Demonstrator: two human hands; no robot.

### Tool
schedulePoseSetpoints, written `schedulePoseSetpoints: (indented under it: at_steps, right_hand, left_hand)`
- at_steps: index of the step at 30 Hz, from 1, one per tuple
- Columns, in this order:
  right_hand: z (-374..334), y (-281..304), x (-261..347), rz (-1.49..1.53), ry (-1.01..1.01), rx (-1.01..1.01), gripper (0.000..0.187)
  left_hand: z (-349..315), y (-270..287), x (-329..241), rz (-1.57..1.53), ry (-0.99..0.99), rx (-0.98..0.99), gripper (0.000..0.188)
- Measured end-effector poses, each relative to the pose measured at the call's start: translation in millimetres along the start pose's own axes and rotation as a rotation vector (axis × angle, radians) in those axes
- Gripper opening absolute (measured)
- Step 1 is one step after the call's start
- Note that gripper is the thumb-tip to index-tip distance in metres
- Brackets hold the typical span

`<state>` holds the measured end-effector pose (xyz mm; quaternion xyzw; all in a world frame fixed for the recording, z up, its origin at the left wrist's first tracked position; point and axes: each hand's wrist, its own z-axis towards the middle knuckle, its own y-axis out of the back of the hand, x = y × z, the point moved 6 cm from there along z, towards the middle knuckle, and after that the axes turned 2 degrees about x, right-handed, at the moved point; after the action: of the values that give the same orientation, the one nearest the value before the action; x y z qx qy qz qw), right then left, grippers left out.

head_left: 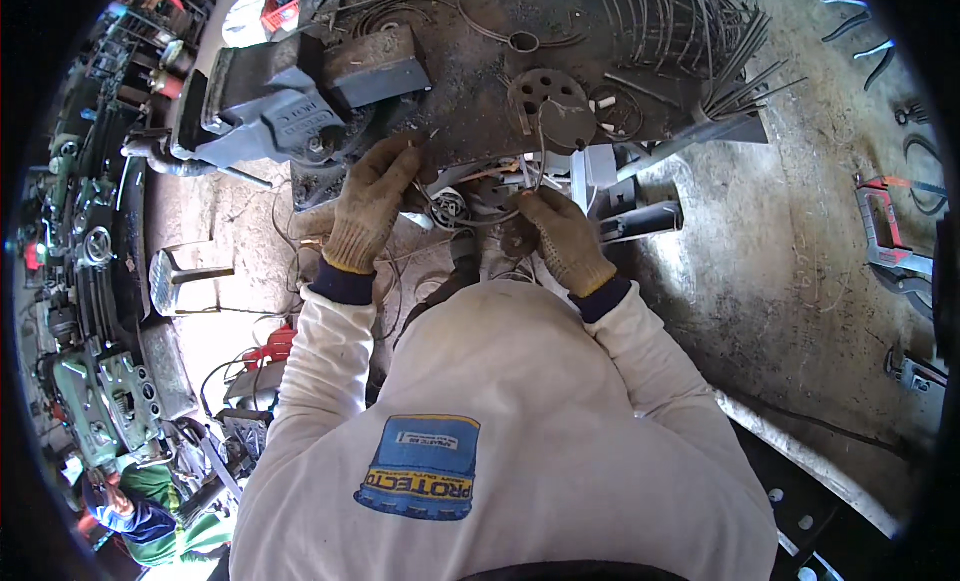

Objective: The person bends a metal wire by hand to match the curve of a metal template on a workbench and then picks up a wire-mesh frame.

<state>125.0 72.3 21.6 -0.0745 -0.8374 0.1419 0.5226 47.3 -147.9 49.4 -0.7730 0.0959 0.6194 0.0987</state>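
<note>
My left hand (372, 199), in a brown knit work glove, is closed at the near edge of the dark metal workbench (465, 101), just right of the vise. Opposite it, my right hand (566, 243), gloved the same way, pinches with thumb and fingers. Between them runs a thin curved metal wire (488, 223), bowed toward me and gripped by both hands. One end of it appears to rise past my right fingers toward a round plate with holes (546, 96) on the bench. The wire's exact ends are hard to make out.
A heavy bench vise (295, 116) stands at left. Curved rods (665, 21) and a bundle of straight rods (725, 101) lie at right. Dark pipes (645, 221) jut out below. A red hacksaw (882, 226) is far right; another person (155, 516) is lower left.
</note>
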Motion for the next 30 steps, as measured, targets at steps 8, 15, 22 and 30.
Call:
schedulePoseSetpoints:
  at_steps: [8,15,22,30]
  right_hand:
    - [31,7,-19,0.116,-0.037,-0.043,0.030]
    - [43,11,-13,0.169,-0.018,-0.152,0.029]
    - [36,16,2,-0.075,0.040,-0.228,0.029]
    - [25,21,21,-0.549,0.262,-0.321,0.031]
  left_hand:
    - [36,10,17,0.092,0.129,-0.009,0.038]
    - [42,6,2,0.085,0.190,0.021,0.034]
    - [21,10,16,0.179,0.138,-0.005,0.026]
    - [21,9,1,0.074,0.070,0.013,0.025]
